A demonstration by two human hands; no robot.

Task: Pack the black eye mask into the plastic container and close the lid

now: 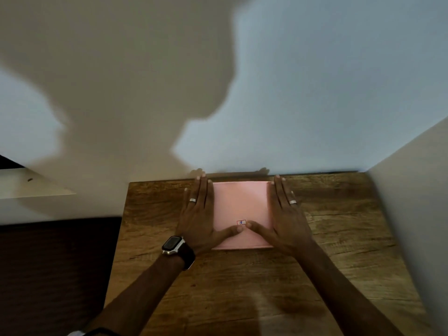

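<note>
Left hand (197,214) and right hand (282,214), lying flat and unclenched, are flanking the pink lid (241,204); uneven thumb pressure is risking a half-seated closure.

— Where do we find the container (242,207)?

— On the table (315,238), toward its far edge, close to the wall (315,93) behind it.

— And our hands?

— Our left hand (198,214) lies flat along its left side, our right hand (288,214) along its right side. Both thumbs reach inward over the lid, tips nearly meeting just before a small label (241,222) on its near part.

— Anything else?

— A watch (172,244) sits on our left wrist; another wall (412,202) flanks the table's right.
</note>
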